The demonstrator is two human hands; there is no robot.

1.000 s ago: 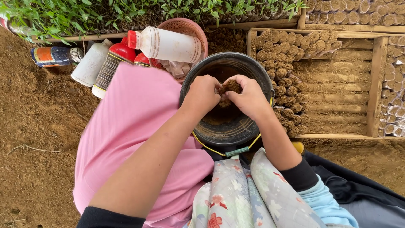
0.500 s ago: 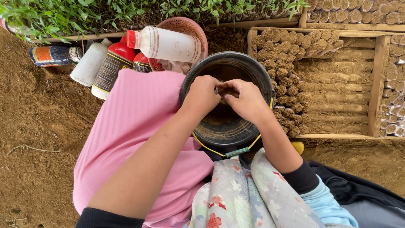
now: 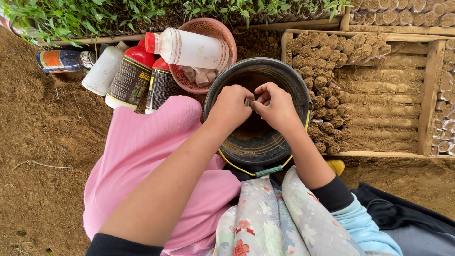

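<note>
Over the bucket [image 3: 222,102], both hands [image 3: 232,108] [image 3: 275,106] pinch a small pot [image 3: 248,101]; tray [image 3: 429,85] mostly unfilled.

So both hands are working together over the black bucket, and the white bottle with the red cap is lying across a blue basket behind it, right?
Not quite: the head view shows the white bottle lying across a pink basket, not a blue one. The left hand and right hand do meet over the black bucket.

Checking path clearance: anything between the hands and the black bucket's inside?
Nothing visible. Left hand and right hand sit together over the open black bucket, fingers pinching something too small to identify. The pink basket and bottles lie outside the rim.
</note>
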